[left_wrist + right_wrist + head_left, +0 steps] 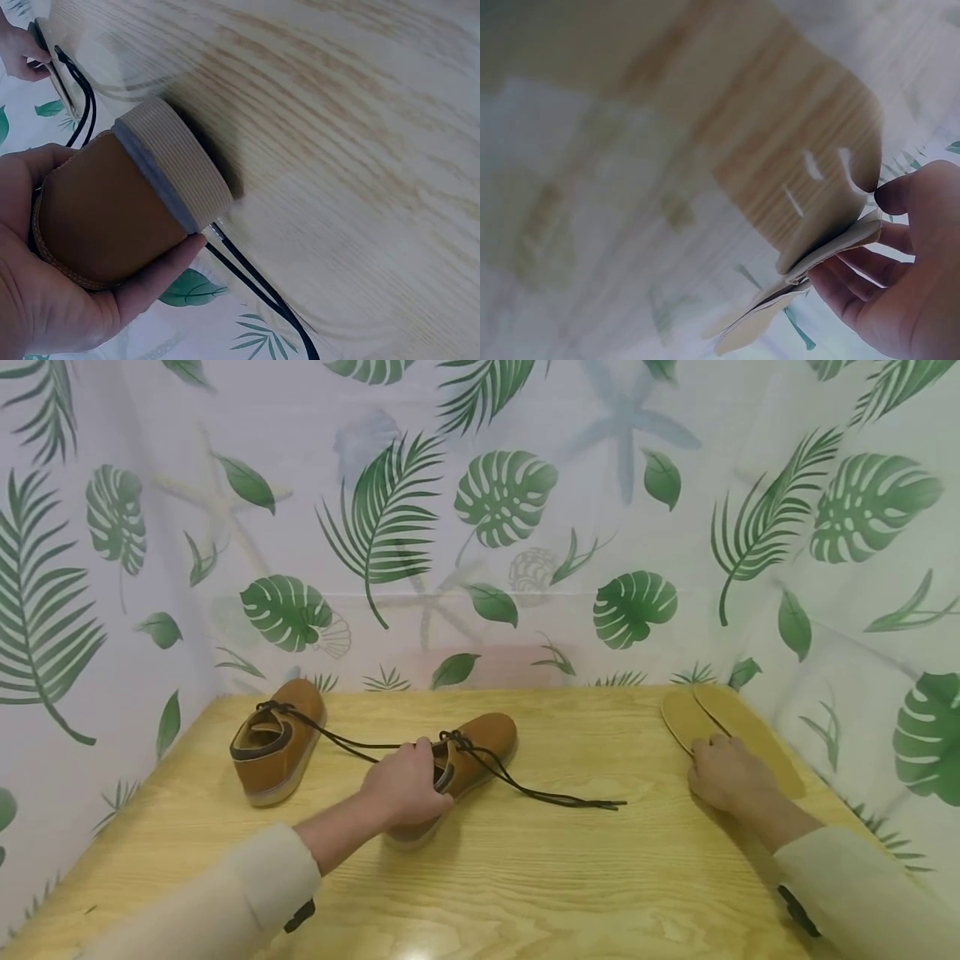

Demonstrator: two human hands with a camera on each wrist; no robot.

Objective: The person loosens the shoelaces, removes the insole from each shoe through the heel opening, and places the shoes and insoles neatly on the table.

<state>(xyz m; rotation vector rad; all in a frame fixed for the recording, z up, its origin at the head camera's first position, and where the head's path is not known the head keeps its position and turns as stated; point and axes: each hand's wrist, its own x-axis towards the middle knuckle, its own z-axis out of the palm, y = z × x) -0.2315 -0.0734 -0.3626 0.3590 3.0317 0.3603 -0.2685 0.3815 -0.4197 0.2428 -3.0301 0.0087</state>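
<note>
My left hand (pixel 405 785) grips a brown lace-up shoe (pixel 487 745) round its heel end. The left wrist view shows the fingers and thumb curled on both sides of the brown heel (pixel 112 214), above a ribbed pale sole (pixel 176 154). Whether the sole touches the table cannot be told. Tied black laces (pixel 558 797) trail rightward from this shoe. At the right, my right hand (pixel 731 777) pinches the edge of a tan insole (pixel 681 717). Beside it lies a second tan insole (pixel 757 739). The right wrist view shows the pinched insole's edge (pixel 840 244) between thumb and fingers.
Another brown shoe (pixel 272 777) stands on the left of the wooden table (pixel 570 877), toe pointing away. Its black laces (pixel 341 741) stretch toward the gripped shoe. A leaf-patterned cloth (pixel 555 635) hangs behind and on both sides of the table.
</note>
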